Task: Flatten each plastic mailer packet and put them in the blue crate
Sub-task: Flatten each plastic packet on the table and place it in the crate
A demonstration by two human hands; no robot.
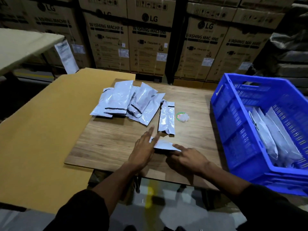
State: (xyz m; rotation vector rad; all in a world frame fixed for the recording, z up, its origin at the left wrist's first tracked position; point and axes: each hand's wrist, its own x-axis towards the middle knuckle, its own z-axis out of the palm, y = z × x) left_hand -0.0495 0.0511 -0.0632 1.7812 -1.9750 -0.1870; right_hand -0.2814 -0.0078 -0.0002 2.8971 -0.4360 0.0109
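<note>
Many large cardboard boxes (150, 47) stand behind the wooden table (108, 144). At the right sits the blue crate (233, 130), with flat mailers (273, 140) leaning inside. A pile of mailer packets (130, 100) lies at the table's middle. Near the front edge, the left hand (144, 149), fingers straight, presses one packet (164, 145). The right hand (188, 157) touches the packet's right end with extended fingers.
</note>
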